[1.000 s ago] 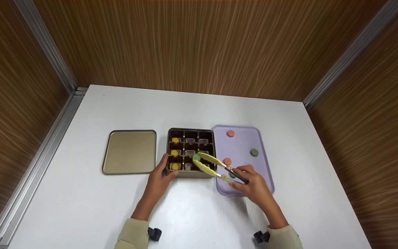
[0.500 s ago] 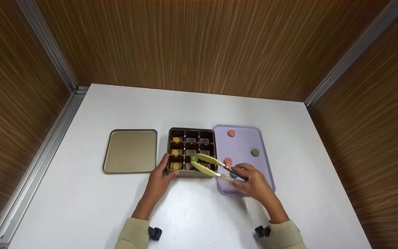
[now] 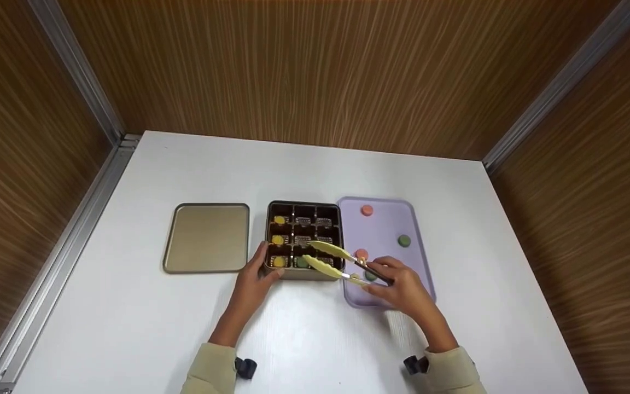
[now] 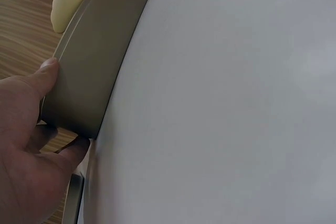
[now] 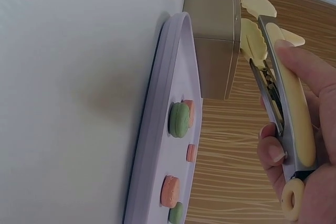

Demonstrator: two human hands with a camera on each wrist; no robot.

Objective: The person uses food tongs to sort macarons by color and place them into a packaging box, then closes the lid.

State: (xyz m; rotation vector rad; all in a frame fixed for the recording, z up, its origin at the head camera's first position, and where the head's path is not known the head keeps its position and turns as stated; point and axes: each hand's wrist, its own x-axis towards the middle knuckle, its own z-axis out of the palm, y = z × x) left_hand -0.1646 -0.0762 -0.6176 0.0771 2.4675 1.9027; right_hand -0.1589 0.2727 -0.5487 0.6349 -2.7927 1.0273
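A square tin box with a dark divided insert stands mid-table. Yellow macarons sit in its left column. One green macaron lies in the front middle compartment, partly covered by the tongs. My left hand grips the box's front left corner, thumb on the front side and fingers round the left side, as the left wrist view shows. My right hand holds yellow-tipped tongs over the box's front right part. Their tips are spread, with nothing between them.
Right of the box, a lilac tray carries pink macarons and green macarons, some partly hidden by the right hand and tongs. A flat gold tin lid lies to the left. Wood-grain panels enclose the table's back and sides.
The green macaron has gone from between the tong tips into the front middle compartment. The tong tips have spread apart. My left hand has stayed at the box corner.
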